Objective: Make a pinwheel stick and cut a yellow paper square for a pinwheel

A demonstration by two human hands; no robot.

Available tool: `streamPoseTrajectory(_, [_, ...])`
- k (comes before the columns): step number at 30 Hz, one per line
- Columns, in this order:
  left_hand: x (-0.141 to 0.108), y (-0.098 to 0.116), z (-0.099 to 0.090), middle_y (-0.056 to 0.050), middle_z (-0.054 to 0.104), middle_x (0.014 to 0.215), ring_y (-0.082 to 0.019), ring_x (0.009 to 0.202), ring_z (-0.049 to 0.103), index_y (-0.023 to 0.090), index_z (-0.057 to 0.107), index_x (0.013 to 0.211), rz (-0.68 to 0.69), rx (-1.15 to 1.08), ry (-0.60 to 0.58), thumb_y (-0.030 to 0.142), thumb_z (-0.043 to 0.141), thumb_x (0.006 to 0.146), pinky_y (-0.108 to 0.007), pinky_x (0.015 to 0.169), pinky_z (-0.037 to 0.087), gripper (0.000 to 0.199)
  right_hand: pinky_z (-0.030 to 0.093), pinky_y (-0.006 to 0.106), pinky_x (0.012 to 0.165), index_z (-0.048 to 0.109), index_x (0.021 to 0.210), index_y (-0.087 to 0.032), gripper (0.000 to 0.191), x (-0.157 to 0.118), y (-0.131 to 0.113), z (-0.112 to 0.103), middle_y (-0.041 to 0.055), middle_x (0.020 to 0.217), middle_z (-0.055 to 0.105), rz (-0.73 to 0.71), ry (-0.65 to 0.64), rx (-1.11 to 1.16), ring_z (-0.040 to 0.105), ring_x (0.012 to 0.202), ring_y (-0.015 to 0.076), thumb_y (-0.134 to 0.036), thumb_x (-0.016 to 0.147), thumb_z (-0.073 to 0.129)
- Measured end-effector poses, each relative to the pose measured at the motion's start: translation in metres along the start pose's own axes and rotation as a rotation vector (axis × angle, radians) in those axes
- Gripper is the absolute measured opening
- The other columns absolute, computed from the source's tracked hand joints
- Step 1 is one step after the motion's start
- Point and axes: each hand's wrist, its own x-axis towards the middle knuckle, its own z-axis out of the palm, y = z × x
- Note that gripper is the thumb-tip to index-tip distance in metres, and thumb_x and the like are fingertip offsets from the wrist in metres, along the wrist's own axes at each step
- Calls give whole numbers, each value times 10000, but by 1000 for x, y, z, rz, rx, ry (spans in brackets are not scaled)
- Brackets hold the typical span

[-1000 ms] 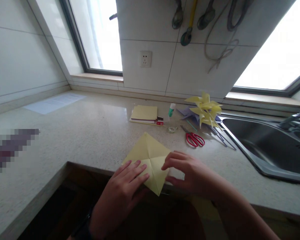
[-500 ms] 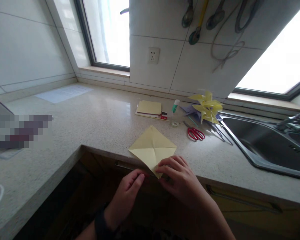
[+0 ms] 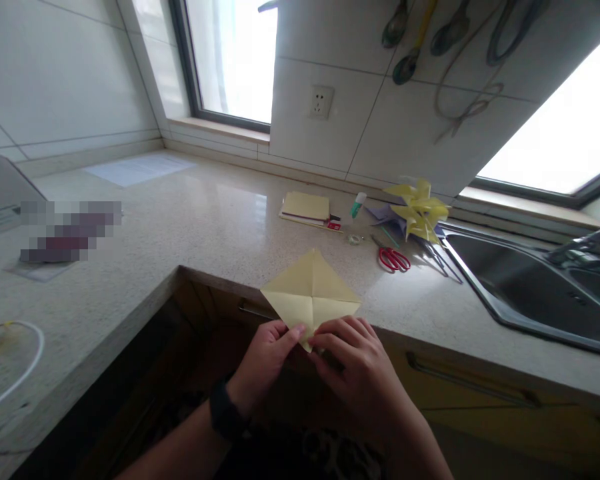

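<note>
A creased square of pale yellow paper (image 3: 313,287) lies turned like a diamond, its near corner sticking out past the counter's front edge. My left hand (image 3: 273,347) pinches the lower left edge close to that corner, thumb on top. On the other side of the corner, my right hand (image 3: 347,343) grips the paper between thumb and fingers. Crease lines cross at the middle of the sheet. The fingertips under the paper are hidden.
Behind the sheet lie a stack of yellow paper (image 3: 306,205), a glue stick (image 3: 358,205), a tape roll (image 3: 355,239) and red-handled scissors (image 3: 393,259). Yellow pinwheels (image 3: 420,210) rest beside the steel sink (image 3: 520,287). A white sheet (image 3: 140,169) lies at the back left.
My left hand has moved up and right and taken hold of the paper near its corner. My right hand stays on the paper. The camera view has shifted slightly.
</note>
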Motion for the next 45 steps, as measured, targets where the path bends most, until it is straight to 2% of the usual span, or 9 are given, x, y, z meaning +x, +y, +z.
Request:
streamPoseTrajectory(5, [-8,6,-1,-71,769,908,-210,799,687,168,772,953,16,16,-48,464,731,831,-308,801,517,323,434,423,839,710,967,-287,87,-6,-8,3,35,892,682,93,11,19,591,867,233,-271,909,647])
streamPoseTrajectory(10, [-13,12,0,-77,774,970,-218,826,696,173,770,1007,20,20,-73,417,736,838,-325,841,523,299,454,401,815,707,947,-275,78,-10,-9,5,37,893,690,163,27,135,596,886,233,-282,930,631])
streamPoseTrajectory(13, [-16,13,-1,-75,776,945,-220,832,698,172,771,1002,8,13,-81,399,746,833,-312,806,524,284,470,392,806,698,887,-259,99,-11,-9,8,36,878,693,227,51,232,609,880,228,-292,938,620])
streamPoseTrajectory(19, [-20,17,-3,-61,778,944,-175,791,674,193,775,1030,-25,-19,-89,340,801,791,-241,699,491,281,518,348,750,677,889,-238,66,-15,-7,14,38,883,675,330,119,441,636,840,203,-297,911,654])
streamPoseTrajectory(23, [-20,19,-1,-56,768,896,-131,712,636,184,768,1028,-61,-71,-78,313,826,767,-200,620,450,297,529,331,737,664,938,-234,43,-20,-9,11,38,914,661,301,117,493,637,843,190,-231,902,641])
streamPoseTrajectory(29, [-21,16,4,-33,721,874,-77,666,584,167,746,1011,-111,-206,-43,286,843,754,-166,602,434,299,527,340,762,652,963,-243,122,-26,-10,9,26,926,652,263,158,396,636,868,189,-173,863,663])
streamPoseTrajectory(32, [-21,13,3,-5,667,768,-50,590,513,144,737,960,-116,-223,-29,276,841,760,-157,549,394,261,526,339,776,648,981,-251,161,-27,-9,10,20,939,651,249,169,365,636,881,186,-156,853,671])
streamPoseTrajectory(41, [-17,7,0,4,629,704,-48,567,500,127,703,956,-120,-231,-38,288,811,799,-162,543,369,250,519,342,819,670,1057,-296,271,-24,-10,9,-3,964,692,177,126,361,634,916,181,-108,862,652])
streamPoseTrajectory(45, [-17,6,0,6,630,719,-45,563,482,128,710,985,-108,-211,-43,290,808,801,-168,541,366,264,529,339,808,675,1043,-281,230,-23,-9,12,4,954,702,181,148,380,643,908,186,-138,863,674])
